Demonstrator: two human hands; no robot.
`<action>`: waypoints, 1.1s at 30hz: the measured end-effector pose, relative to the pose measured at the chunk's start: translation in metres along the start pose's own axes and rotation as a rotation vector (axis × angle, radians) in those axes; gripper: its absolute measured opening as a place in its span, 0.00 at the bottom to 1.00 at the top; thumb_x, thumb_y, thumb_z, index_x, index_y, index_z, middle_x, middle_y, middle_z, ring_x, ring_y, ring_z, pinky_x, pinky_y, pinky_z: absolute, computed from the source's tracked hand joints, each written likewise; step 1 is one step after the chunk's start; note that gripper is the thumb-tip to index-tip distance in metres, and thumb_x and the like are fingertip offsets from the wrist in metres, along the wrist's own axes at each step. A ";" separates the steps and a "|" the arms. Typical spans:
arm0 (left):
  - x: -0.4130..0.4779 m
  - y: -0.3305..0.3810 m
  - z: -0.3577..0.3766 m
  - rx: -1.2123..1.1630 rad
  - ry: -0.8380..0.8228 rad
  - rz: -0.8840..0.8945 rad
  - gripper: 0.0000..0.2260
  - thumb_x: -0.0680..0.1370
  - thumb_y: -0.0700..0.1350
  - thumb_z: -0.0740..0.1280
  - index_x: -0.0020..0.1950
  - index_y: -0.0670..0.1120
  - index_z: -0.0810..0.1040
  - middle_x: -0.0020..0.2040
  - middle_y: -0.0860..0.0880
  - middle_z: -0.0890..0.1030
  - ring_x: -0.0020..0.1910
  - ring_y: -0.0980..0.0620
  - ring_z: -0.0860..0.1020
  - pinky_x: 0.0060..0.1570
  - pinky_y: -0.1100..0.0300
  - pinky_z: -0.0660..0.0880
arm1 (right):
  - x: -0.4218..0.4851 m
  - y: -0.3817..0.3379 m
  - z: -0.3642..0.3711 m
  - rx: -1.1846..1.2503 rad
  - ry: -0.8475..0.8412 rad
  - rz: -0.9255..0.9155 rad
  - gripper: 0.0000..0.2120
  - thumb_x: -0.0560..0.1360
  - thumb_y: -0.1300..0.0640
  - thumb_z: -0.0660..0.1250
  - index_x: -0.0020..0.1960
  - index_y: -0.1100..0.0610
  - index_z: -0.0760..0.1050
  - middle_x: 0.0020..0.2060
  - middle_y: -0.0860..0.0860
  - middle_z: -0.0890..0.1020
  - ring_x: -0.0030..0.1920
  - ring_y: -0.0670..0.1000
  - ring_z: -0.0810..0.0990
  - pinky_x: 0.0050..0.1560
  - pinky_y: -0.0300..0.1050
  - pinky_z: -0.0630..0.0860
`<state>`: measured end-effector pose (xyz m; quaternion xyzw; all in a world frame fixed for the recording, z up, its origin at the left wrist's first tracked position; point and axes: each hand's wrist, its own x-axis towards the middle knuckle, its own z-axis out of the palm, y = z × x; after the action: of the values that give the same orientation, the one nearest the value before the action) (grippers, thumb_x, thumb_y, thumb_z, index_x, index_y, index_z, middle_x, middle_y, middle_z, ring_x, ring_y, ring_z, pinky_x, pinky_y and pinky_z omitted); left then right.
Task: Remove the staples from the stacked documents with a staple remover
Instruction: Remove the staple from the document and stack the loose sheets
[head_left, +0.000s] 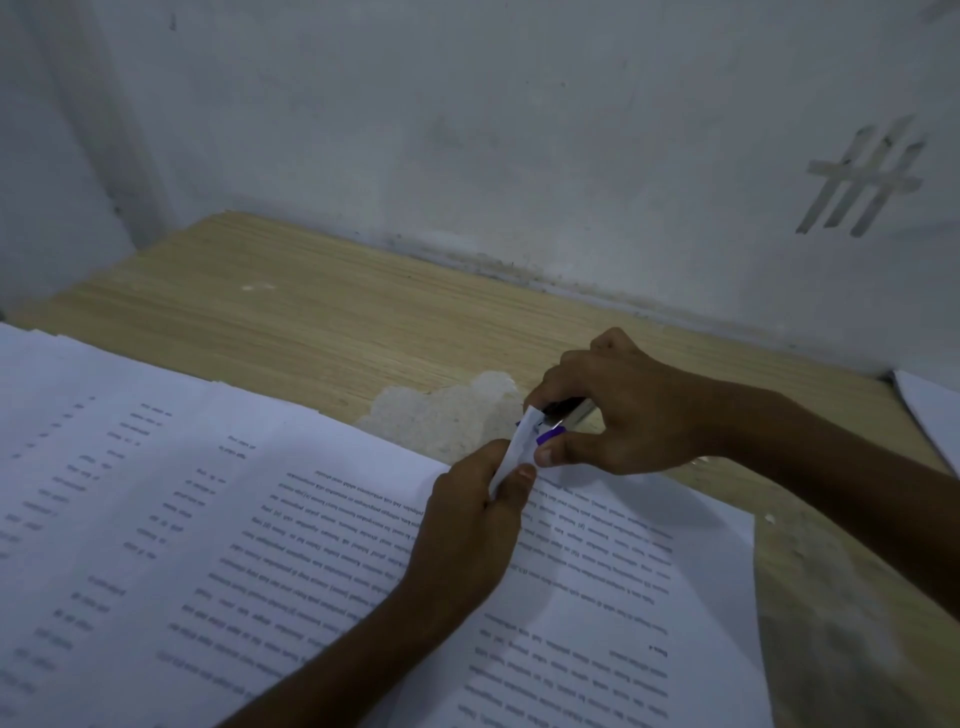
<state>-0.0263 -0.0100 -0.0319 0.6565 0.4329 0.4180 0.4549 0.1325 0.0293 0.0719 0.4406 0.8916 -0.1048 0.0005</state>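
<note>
From the head camera, the left hand (478, 499) reaches up from the lower edge with its forearm lying across the page. Its thumb and curled fingers pinch the corner of the top sheet, and that lifted paper corner (521, 441) stands bent up off the stack. The right hand (623, 410) comes in from the right with the wrist slightly raised. Its fingers are curled over, and its thumb tucked under, a small staple remover of dark plastic and shiny metal with a purple part (563, 413). The hand grips it tightly, and the tool's tip meets the raised corner; the staple itself is too small to make out. The stacked white documents printed with lines of black text (311, 519) lie flat and smooth, spread in overlapping piles over the near and left part of a pale wood-grain table (311, 322). Just beyond the hands the laminate is worn away into a rough whitish patch (447, 415). Behind stands a dull, scuffed white wall (467, 130) bearing crossed strips of pale tape (862, 182). Another white sheet (930, 410) pokes in at the right edge.
</note>
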 end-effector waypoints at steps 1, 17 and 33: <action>0.000 0.000 0.000 -0.004 -0.003 -0.006 0.06 0.80 0.45 0.61 0.52 0.50 0.76 0.38 0.55 0.78 0.40 0.66 0.76 0.38 0.75 0.71 | 0.000 0.000 0.000 -0.001 -0.006 0.002 0.03 0.70 0.36 0.60 0.42 0.32 0.69 0.40 0.33 0.77 0.47 0.38 0.72 0.57 0.39 0.53; -0.002 -0.001 0.000 -0.034 -0.008 -0.005 0.07 0.80 0.45 0.61 0.53 0.48 0.78 0.40 0.52 0.80 0.40 0.62 0.77 0.39 0.72 0.72 | 0.002 0.002 0.004 -0.034 0.051 -0.015 0.15 0.71 0.36 0.58 0.47 0.41 0.78 0.40 0.43 0.81 0.42 0.45 0.75 0.56 0.44 0.56; -0.002 -0.002 0.000 -0.049 -0.010 -0.028 0.06 0.80 0.45 0.61 0.53 0.52 0.76 0.43 0.53 0.81 0.44 0.62 0.77 0.42 0.75 0.72 | 0.002 -0.003 0.001 -0.045 0.054 -0.022 0.14 0.71 0.36 0.59 0.49 0.38 0.79 0.39 0.39 0.80 0.42 0.43 0.74 0.54 0.34 0.53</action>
<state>-0.0276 -0.0108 -0.0344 0.6409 0.4295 0.4188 0.4790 0.1287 0.0285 0.0711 0.4332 0.8982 -0.0730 -0.0151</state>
